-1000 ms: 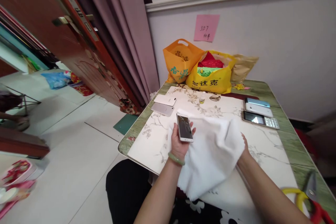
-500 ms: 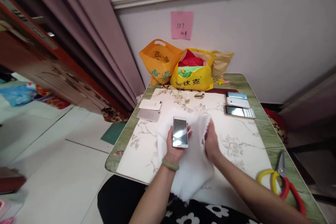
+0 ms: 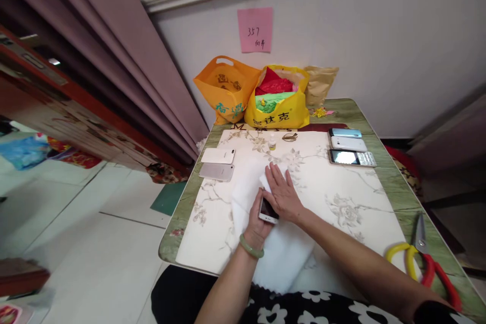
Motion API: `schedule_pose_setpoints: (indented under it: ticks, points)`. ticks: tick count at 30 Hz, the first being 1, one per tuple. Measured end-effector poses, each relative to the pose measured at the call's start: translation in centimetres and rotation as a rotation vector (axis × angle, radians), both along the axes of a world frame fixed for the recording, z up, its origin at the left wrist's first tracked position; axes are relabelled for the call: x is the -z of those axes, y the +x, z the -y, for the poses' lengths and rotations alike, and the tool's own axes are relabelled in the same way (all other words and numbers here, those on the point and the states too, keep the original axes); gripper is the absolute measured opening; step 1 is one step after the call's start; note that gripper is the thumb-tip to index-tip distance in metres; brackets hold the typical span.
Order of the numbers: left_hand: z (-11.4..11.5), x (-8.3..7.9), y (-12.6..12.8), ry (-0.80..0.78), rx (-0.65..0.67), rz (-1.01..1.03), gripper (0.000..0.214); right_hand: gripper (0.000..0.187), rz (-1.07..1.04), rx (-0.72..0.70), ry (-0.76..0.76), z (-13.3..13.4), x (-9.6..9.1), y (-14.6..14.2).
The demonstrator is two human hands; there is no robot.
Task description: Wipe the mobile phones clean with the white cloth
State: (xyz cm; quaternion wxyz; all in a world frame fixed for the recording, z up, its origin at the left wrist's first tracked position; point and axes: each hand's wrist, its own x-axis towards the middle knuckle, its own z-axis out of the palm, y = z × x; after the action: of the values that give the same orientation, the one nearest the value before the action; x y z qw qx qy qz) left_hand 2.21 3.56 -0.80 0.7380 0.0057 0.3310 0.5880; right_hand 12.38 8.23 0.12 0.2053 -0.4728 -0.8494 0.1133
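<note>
My left hand (image 3: 257,223), with a green bangle at its wrist, is closed round a white smartphone (image 3: 269,218). The phone's lower end and part of its dark screen show. Across the upper part of the phone lies my right hand (image 3: 283,193), flat, its fingers stretched out. A folded bit of the white cloth (image 3: 290,258) shows beside the right fingertips, over the phone's top end. The rest of the cloth spreads under both hands and hangs over the table's near edge onto my lap.
Two phones (image 3: 216,172) lie at the left, three more phones (image 3: 347,144) at the right. A small bottle (image 3: 272,142) and glasses (image 3: 290,136) are farther back, before an orange bag (image 3: 228,91) and a yellow bag (image 3: 281,116). Scissors (image 3: 419,248) lie at the right edge.
My right hand has moved left from the raised cloth edge to lie flat over the phone, bringing a fold of cloth onto it. The left hand still holds the phone.
</note>
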Motion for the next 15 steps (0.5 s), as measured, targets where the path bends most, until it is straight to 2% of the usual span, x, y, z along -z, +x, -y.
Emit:
schedule_pose_setpoints:
  ticks: [3, 6, 7, 9, 12, 15]
  points:
    - [-0.4, -0.7, 0.0, 0.051, 0.041, 0.069, 0.035, 0.068, -0.042, 0.151, -0.031, -1.7, 0.5, -0.1]
    - [-0.5, -1.0, -0.2, 0.055, 0.067, 0.067, 0.036, 0.069, -0.063, 0.239, -0.047, -1.6, 0.9, -0.5]
    - [-0.4, -1.0, -0.2, 0.057, 0.064, 0.054, 0.037, 0.071, -0.062, 0.198, -0.033, -1.0, 0.9, -0.7]
    - [0.1, -0.9, 0.0, 0.079, 0.02, 0.009, 0.039, 0.075, -0.057, 0.024, 0.018, 0.9, 0.6, -1.2]
    - [1.7, -0.5, 0.5, 0.14, -0.186, -0.094, 0.042, 0.085, -0.052, -0.294, 0.067, 3.9, -0.4, -1.8]
    - [3.2, -0.2, 0.6, 0.16, -0.399, -0.147, 0.041, 0.086, -0.106, -0.549, 0.063, 5.2, -1.8, -1.6]
